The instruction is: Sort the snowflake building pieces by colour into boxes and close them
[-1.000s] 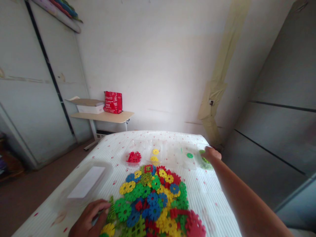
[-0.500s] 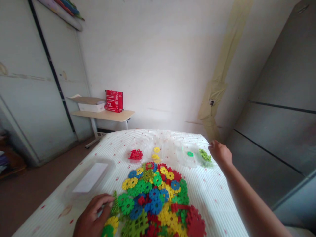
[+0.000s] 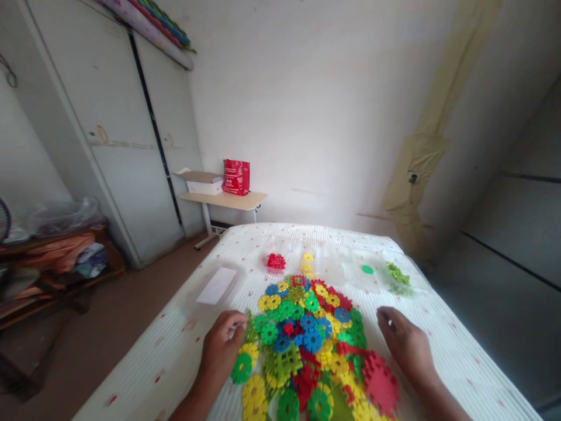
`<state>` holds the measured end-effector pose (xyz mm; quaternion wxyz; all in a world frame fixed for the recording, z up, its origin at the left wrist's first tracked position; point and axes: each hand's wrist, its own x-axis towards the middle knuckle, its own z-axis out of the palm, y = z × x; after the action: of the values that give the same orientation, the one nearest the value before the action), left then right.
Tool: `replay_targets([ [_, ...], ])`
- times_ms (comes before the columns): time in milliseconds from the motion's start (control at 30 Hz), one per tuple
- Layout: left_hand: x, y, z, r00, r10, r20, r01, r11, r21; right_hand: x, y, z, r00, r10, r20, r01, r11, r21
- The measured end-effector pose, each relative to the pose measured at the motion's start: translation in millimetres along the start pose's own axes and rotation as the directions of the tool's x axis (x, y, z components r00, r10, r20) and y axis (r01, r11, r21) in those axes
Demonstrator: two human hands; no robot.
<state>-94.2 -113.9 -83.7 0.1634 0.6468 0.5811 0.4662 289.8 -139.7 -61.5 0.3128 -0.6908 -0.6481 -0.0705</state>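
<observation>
My left hand [image 3: 224,342] is at the left edge of a heap of plastic snap-together pieces [image 3: 309,342]. Its fingers are curled, their tips close against a light green lattice piece [image 3: 251,328]; whether they grip it is hidden. Over the table to the right of the heap hovers my right hand [image 3: 405,342], fingers loosely bent, with no piece visible between them. Closest to it are green flower discs [image 3: 357,328] and a large red toothed piece [image 3: 381,383]. Yellow, blue, red and green pieces make up the heap.
Behind the heap stand clear containers with red pieces [image 3: 276,261], yellow discs [image 3: 308,257], one green disc [image 3: 367,269] and light green pieces [image 3: 398,273]. A clear lid or tray holding white paper [image 3: 217,286] lies left. Farther back, a side table [image 3: 232,200] carries a red bag [image 3: 236,176].
My right hand has come back from beside the light green pieces' container to the heap's right side. The left hand stays by the lattice piece. The view has turned left.
</observation>
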Motion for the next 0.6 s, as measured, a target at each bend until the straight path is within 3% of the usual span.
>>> replay_targets([
  [200, 0.8, -0.6, 0.1, 0.999, -0.037, 0.002, 0.037, 0.999, -0.015, 3.5, 13.4, 9.6, 0.989, 0.128, 0.076, -0.138, 0.978, 0.155],
  [600, 0.2, 4.6, 2.1, 0.992, -0.048, 0.119, 0.037, 0.995, 0.095, 10.4, 19.8, 10.3, 0.956, 0.268, 0.119, -0.288, 0.932, 0.222],
])
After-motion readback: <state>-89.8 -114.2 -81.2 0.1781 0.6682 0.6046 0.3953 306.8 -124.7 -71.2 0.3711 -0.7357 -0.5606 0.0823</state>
